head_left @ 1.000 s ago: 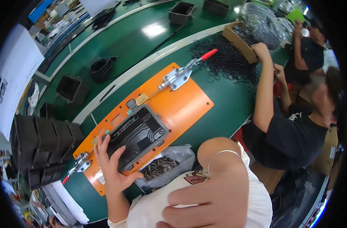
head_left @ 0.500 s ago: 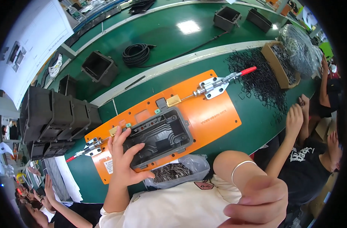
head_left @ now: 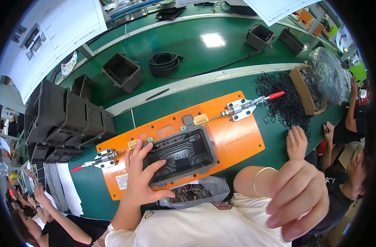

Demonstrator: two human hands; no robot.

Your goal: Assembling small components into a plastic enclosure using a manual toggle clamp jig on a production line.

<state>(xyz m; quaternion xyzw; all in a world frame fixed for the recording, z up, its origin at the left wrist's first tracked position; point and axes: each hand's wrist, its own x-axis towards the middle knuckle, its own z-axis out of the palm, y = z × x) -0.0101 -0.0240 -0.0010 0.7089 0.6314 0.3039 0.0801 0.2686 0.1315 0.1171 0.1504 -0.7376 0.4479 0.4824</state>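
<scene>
A dark grey plastic box [head_left: 184,158] with a ribbed inside lies open side up on an orange fixture plate [head_left: 233,142]. Over the box's left end, my left hand [head_left: 145,177] is spread, thumb by the near wall and fingertips at the far rim and inside. My right hand [head_left: 299,197] is raised close to the camera, right of the plate, with curled fingers; whatever they may hold is hidden. Toggle clamps with red handles sit at the plate's right [head_left: 241,109] and left [head_left: 105,157] ends. Brass-coloured blocks [head_left: 200,119] stand along the box's far side.
Near the plate's front edge is a plastic-lined tub of small metal pins [head_left: 190,192]. Black wire-like loops [head_left: 278,96] and a cardboard box [head_left: 305,90] lie right, by a co-worker's hand [head_left: 297,142]. Grey boxes [head_left: 73,119] are stacked left; a coiled black cable [head_left: 165,64] lies behind.
The camera view has shifted, so the bench appears further right and lower. My right hand's fingers now point more downward. A co-worker's hand has moved left and nearer. My left hand stays at the box.
</scene>
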